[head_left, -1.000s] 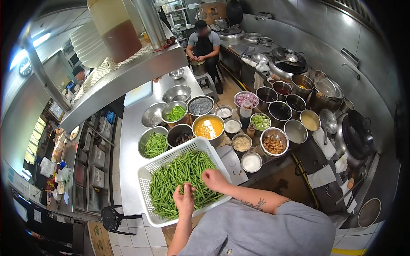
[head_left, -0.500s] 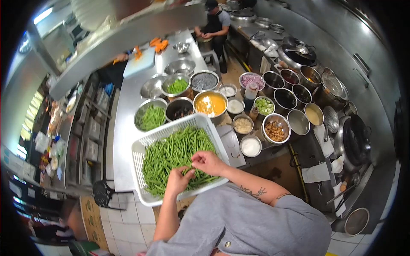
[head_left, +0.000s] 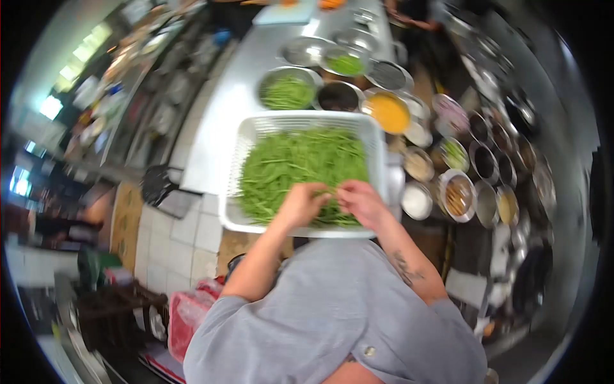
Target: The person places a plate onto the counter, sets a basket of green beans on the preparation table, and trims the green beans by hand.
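Note:
A white perforated plastic basket (head_left: 228, 203) in front of me holds a heap of long green beans (head_left: 300, 153). Over its near side, my left hand (head_left: 303, 203) and my right hand (head_left: 360, 202) come close together with fingertips pinched. Between them is a green bean (head_left: 330, 191), blurred by motion, which both hands seem to grip at its ends. The wrists and forearms reach over the near rim of the basket.
Behind the basket on the steel table (head_left: 224, 137) stand a bowl of cut greens (head_left: 288, 93), a dark-filled bowl (head_left: 339, 96) and a bowl of orange liquid (head_left: 387, 112). Several ingredient bowls crowd the right, including white powder (head_left: 417, 200) and brown pieces (head_left: 458, 196). A black stool (head_left: 157, 187) stands left.
My view has turned and tilted down, so the basket now sits squarer before me. Both hands stay close together over the beans, fingers still pinched.

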`<action>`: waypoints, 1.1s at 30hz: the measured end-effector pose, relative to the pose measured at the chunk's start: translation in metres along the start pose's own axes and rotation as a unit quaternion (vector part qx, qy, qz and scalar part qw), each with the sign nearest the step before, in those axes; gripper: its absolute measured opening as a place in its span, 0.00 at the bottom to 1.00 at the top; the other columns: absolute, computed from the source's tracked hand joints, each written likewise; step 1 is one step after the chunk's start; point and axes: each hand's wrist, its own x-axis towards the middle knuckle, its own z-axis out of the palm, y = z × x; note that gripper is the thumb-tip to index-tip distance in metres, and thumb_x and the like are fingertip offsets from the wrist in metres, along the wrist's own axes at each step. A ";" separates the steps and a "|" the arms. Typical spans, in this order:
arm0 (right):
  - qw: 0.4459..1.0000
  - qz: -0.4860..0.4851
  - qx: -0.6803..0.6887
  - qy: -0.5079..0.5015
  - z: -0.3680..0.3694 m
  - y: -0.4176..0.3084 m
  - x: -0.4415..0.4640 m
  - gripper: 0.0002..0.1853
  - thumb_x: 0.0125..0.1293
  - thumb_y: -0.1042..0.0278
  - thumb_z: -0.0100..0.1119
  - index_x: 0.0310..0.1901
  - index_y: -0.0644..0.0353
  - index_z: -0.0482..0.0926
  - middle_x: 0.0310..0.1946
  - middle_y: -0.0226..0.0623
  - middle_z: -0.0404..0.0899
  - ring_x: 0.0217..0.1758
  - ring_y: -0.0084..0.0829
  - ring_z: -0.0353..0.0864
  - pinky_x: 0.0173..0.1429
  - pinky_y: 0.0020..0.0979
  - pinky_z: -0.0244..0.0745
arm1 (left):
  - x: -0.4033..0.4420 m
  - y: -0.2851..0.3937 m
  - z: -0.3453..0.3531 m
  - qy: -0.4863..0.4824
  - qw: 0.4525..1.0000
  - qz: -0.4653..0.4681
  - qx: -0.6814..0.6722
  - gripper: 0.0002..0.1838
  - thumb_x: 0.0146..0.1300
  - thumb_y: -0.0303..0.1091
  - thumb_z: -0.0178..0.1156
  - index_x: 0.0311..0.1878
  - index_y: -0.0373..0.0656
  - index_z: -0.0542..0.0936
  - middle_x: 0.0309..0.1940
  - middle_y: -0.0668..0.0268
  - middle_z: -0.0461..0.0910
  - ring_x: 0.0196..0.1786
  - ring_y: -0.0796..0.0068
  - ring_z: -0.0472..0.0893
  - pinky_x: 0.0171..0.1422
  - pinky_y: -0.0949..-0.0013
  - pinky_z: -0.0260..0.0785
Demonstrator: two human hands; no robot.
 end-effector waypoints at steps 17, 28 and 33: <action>0.977 -0.071 -0.197 0.040 -0.001 0.017 0.022 0.05 0.78 0.68 0.49 0.42 0.56 0.70 0.29 0.25 0.72 0.25 0.16 0.71 0.25 0.18 0.67 | -0.013 -0.004 -0.002 0.100 0.993 0.061 0.017 0.13 0.61 0.37 0.65 0.47 0.42 0.84 0.36 0.51 0.84 0.42 0.47 0.83 0.47 0.51 0.74; 0.883 -0.269 -0.383 0.044 0.012 0.001 0.019 0.04 0.69 0.76 0.59 0.42 0.66 0.78 0.33 0.30 0.76 0.31 0.22 0.75 0.36 0.24 0.71 | -0.013 -0.002 -0.002 0.094 0.993 0.041 0.055 0.11 0.61 0.39 0.66 0.42 0.43 0.84 0.33 0.51 0.84 0.41 0.46 0.83 0.46 0.49 0.75; 0.765 -0.301 -0.569 0.033 0.021 -0.015 0.003 0.04 0.64 0.77 0.61 0.37 0.68 0.79 0.31 0.41 0.79 0.29 0.29 0.77 0.36 0.28 0.73 | -0.012 -0.006 -0.002 0.068 0.992 0.061 0.083 0.13 0.62 0.42 0.65 0.43 0.44 0.85 0.34 0.51 0.84 0.41 0.47 0.83 0.46 0.49 0.75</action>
